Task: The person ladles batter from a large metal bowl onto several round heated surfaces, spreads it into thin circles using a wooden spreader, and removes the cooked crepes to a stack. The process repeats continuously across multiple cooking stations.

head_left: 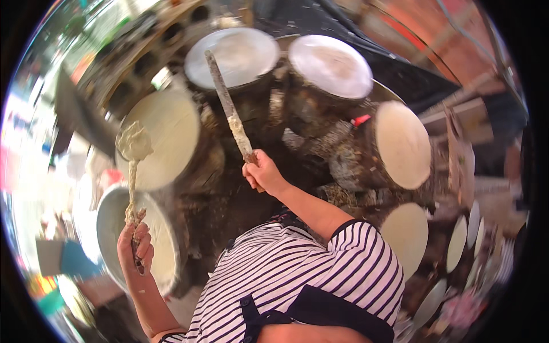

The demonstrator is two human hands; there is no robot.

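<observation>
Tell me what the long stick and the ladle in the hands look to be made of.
Long stick in the right hand: probably wood, rough and dull, crusted with pale dried batter along its length. Ladle in the left hand: material hidden, since wet cream-coloured batter coats bowl and handle; possibly metal or wood beneath.

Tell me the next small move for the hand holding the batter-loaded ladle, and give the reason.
Probably tip the ladle over the nearest round griddle and let the batter run off. The left hand holds its handle with a lump of pale batter heaped on the raised end, right above that pale surface. The right hand grips a long flat stick pointing toward a farther grey lid, clear of the way.
</observation>
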